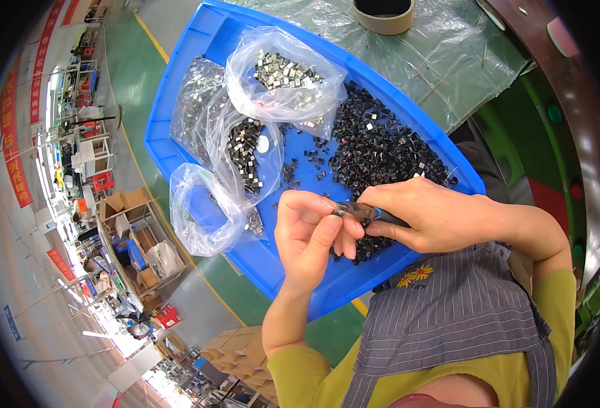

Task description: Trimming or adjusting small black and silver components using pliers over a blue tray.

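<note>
At the far left, red banners (14,136) and cluttered workshop shelving bend along the fisheye rim, too small and skewed to make out in detail. A large blue plastic tray (340,298) fills the middle, its near part partly hidden by the hands. In it lie 3 clear plastic bags: a crumpled, open-mouthed bag (194,234) at the lower left, whose contents barely show; a bag of black-and-silver pieces (245,153), blurred by folds of film; and an upper bag of small silver metal pieces (283,71).

The left hand (305,238) rises from below, palm turned inward, thumb and index finger pinched together on a small dark piece (339,211); fingertips cover most of it, so its shape cannot be told. Touching it is the nose of a dark metal plier-like tool (362,210) with a blue accent, held above the tray. A loose heap of small black parts (388,149) spreads behind, its near end covered by the hands.

The right hand (425,212) comes in from the right, elbow bent, back of the hand up, fingers clamped around the tool's handles, which they largely hide. A beige tape roll (385,24) is cut off above.
</note>
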The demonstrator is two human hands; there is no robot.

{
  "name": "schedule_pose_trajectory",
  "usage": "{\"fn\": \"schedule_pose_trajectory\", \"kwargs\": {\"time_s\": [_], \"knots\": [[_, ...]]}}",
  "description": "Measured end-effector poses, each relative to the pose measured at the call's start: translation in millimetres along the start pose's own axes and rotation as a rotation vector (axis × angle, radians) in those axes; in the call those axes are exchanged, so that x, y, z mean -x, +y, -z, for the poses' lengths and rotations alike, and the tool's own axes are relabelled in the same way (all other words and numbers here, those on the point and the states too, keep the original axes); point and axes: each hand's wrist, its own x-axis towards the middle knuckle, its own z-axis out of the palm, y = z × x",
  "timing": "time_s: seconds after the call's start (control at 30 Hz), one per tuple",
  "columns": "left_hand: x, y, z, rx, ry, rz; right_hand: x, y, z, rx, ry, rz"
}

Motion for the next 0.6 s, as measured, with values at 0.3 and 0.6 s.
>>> {"fn": "schedule_pose_trajectory", "kwargs": {"time_s": [0.3, 0.6], "knots": [[-2.4, 1.3, 4.0, 0.042, 0.054, 0.067, -1.3, -0.5, 2.5, -0.026, -0.008, 0.000], [-3.7, 6.1, 6.6, -0.043, 0.063, 0.130, -2.1, -6.3, 6.1, -0.052, -0.088, -0.110]]}}
